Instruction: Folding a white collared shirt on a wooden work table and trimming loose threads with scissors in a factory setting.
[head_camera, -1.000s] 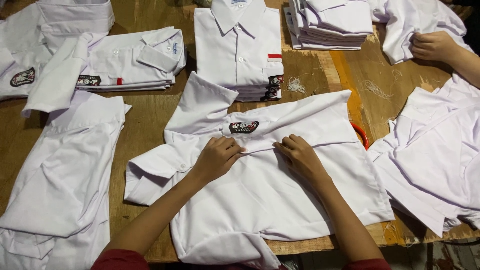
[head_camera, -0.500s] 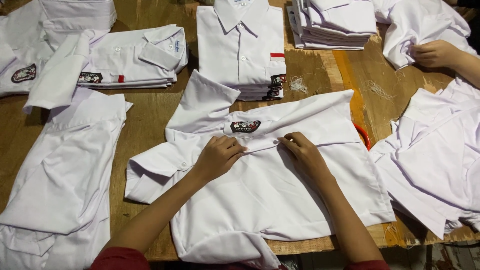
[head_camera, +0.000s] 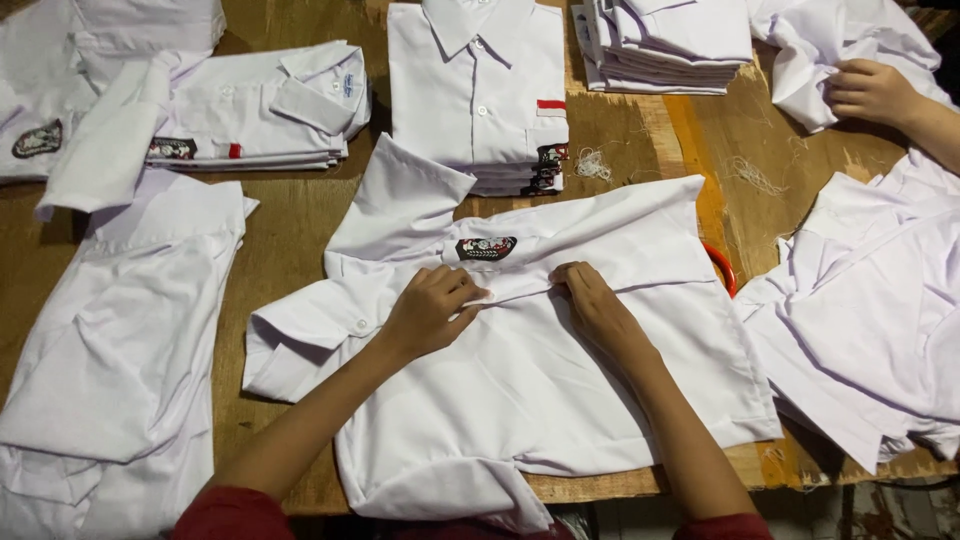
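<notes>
A white shirt (head_camera: 520, 400) lies spread flat on the wooden counter (head_camera: 300, 230), right in front of the person, its dark sleeve badge (head_camera: 486, 247) facing up near the far fold. The left hand (head_camera: 428, 312) has its grip curled shut, pinching a ridge of the cloth just below the badge; the right hand (head_camera: 592, 300) lies close beside it, fingers pressed together on the same crease. Beyond stands a neat stack of folded shirts (head_camera: 480, 100), with looser shirts heaped at either side, and a co-worker's hand (head_camera: 872, 92) works on cloth at the far right corner.

I'd say the risk is the crease going crooked: the two hands sit close together, so the outer ends of the fold are unheld and could slide or bunch. The shirt's near hem overhangs the counter edge and could drag it off line.
</notes>
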